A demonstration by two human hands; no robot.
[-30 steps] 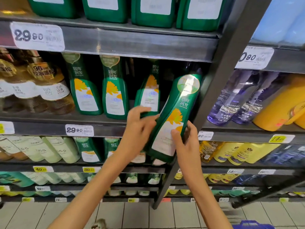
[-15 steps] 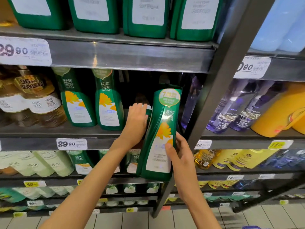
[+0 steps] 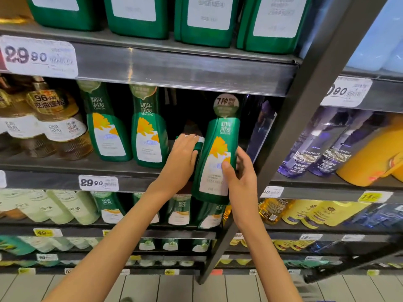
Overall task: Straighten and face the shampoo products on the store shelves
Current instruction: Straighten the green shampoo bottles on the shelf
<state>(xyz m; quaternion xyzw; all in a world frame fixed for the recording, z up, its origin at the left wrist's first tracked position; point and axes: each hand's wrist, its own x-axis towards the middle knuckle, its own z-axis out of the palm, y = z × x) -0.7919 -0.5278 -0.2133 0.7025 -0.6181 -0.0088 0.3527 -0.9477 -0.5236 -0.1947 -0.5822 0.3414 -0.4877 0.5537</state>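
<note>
Centre frame, the green shampoo bottle (image 3: 218, 153) is held nearly upright before the middle shelf's (image 3: 54, 168) front edge. The right hand (image 3: 237, 179) grips it, thumb on its label, fingers wrapped behind. Just left, the left hand's (image 3: 181, 158) fingers curl over a second green bottle (image 3: 198, 146). 2 matching bottles (image 3: 148, 131) stand further left.

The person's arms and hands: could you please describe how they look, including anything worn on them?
Both forearms, left and right, are bare down to the frame edge, with no sleeve showing. The left hand and right hand wear no gloves, and no ring, watch or bracelet is visible on either.
</note>
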